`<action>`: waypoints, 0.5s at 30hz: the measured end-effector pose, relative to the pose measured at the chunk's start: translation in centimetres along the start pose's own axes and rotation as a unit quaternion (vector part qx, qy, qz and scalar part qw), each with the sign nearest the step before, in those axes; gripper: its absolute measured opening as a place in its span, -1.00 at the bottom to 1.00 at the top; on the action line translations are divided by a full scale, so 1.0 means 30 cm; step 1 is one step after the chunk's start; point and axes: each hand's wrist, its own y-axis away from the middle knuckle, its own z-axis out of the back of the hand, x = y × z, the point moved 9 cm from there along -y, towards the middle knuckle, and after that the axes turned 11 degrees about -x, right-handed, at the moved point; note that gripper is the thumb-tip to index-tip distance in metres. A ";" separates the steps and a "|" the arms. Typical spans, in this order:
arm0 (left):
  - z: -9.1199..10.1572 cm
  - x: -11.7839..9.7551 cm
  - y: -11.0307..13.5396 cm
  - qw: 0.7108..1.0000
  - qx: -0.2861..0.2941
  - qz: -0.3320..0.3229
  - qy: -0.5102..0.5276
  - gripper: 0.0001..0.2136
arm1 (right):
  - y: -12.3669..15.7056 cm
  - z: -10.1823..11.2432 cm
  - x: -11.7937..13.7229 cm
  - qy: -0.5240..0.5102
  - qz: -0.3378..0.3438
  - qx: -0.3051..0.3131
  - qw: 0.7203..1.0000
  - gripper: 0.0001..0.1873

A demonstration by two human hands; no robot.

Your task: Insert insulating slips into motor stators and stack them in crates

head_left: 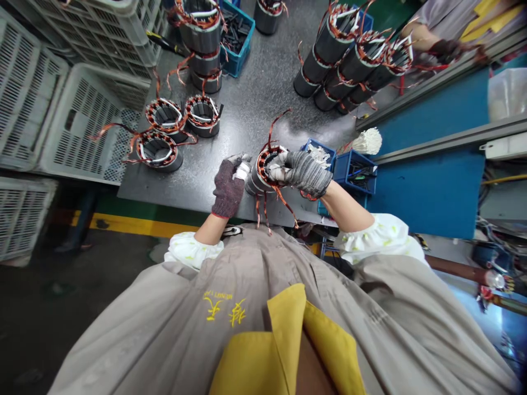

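A motor stator [254,185] with copper windings stands near the table's front edge, and its loose copper leads hang over the front. Gloved in dark maroon with pale fingertips, my left hand [229,186] is at its left side. The fingers there are curled and the thumb is up against the stator; whether anything lies between them is hidden. My right hand [307,173], in a grey striped glove, reaches over from the right. Its fingers are pressed together at the stator's top opening, with the tips partly inside the ring; what they pinch cannot be made out.
More stators [162,154] stand at the left, with a stack [201,41] behind and further stacks [329,55] at back right. Blue bins [354,170] and a white bundle [368,141] sit right. Plastic crates [74,137] line the left; a co-worker's gloved hand [447,50] shows at far right.
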 end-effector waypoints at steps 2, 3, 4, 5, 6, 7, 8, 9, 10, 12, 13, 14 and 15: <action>0.013 0.010 -0.002 1.000 -0.010 0.007 0.002 -0.55 | -0.003 -0.019 -0.001 0.031 -0.017 0.040 0.999 -0.83; 0.020 0.015 -0.004 1.000 -0.015 0.010 0.001 -0.56 | -0.005 -0.022 -0.001 0.043 -0.018 0.044 0.998 -0.87; 0.027 0.020 -0.005 1.000 -0.020 0.013 -0.001 -0.57 | -0.009 -0.021 -0.001 0.050 -0.016 0.037 0.998 -0.90; 0.032 0.024 -0.005 1.000 -0.024 0.016 -0.004 -0.58 | -0.012 -0.021 -0.002 0.050 -0.013 0.027 0.998 -0.91; 0.036 0.029 -0.004 0.999 -0.026 0.020 -0.008 -0.59 | -0.013 -0.022 -0.007 0.048 -0.011 0.017 0.999 -0.90; 0.039 0.032 -0.003 0.999 -0.028 0.025 -0.013 -0.60 | -0.014 -0.027 -0.013 0.048 -0.009 0.009 0.999 -0.89; 0.041 0.035 -0.002 0.999 -0.030 0.030 -0.017 -0.60 | -0.015 -0.034 -0.020 0.054 -0.007 0.001 0.999 -0.87; 0.042 0.036 -0.001 0.999 -0.031 0.034 -0.020 -0.61 | -0.015 -0.042 -0.027 0.066 -0.003 -0.007 0.998 -0.85; 0.041 0.036 -0.001 0.999 -0.032 0.037 -0.022 -0.62 | -0.016 -0.050 -0.032 0.081 0.001 -0.017 0.997 -0.83; 0.045 0.035 -0.007 0.998 -0.031 0.039 -0.026 -0.64 | -0.014 -0.057 -0.031 0.090 0.012 -0.040 0.995 -0.76; 0.053 0.035 -0.015 0.998 -0.030 0.039 -0.032 -0.64 | -0.011 -0.050 -0.026 0.073 0.019 -0.053 0.996 -0.72; 0.068 0.036 -0.026 0.998 -0.033 0.038 -0.040 -0.64 | -0.004 -0.027 -0.020 0.043 0.029 -0.076 0.996 -0.68; 0.093 0.035 -0.042 0.997 -0.040 0.035 -0.051 -0.63 | 0.007 0.019 -0.015 0.003 0.042 -0.119 0.992 -0.66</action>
